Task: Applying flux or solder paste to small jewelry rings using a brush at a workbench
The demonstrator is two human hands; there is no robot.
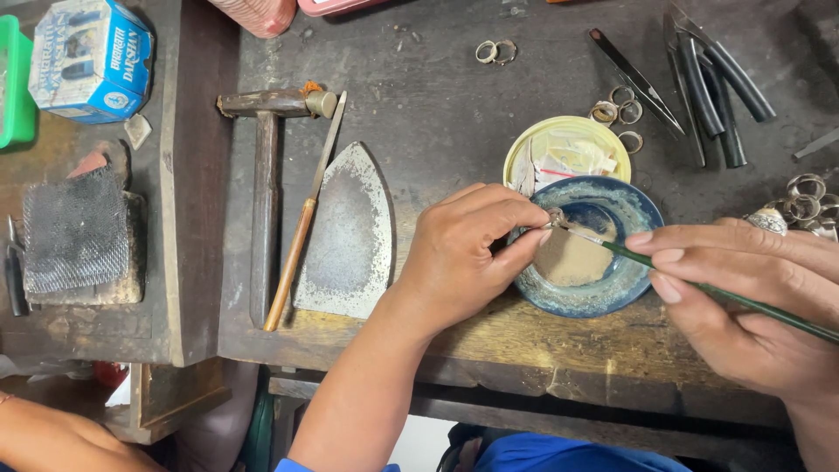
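the blue bowl [612,293] sits at the front edge of my bench [454,114]. my left hand [463,258] pinches a small ring [555,216] over its rim. my right hand [743,297] closes on a thin green brush [699,284], long axis pointing left toward the ring, tip touching it. the ring's shape is hard to see; the brush end is cut off.

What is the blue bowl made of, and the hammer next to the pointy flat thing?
The blue bowl looks like glazed ceramic: its rim is shiny and mottled, though worn. The hammer seems to have a dark, rough wooden handle and a dull metal head. The pointed plate looks like grey, scuffed metal.
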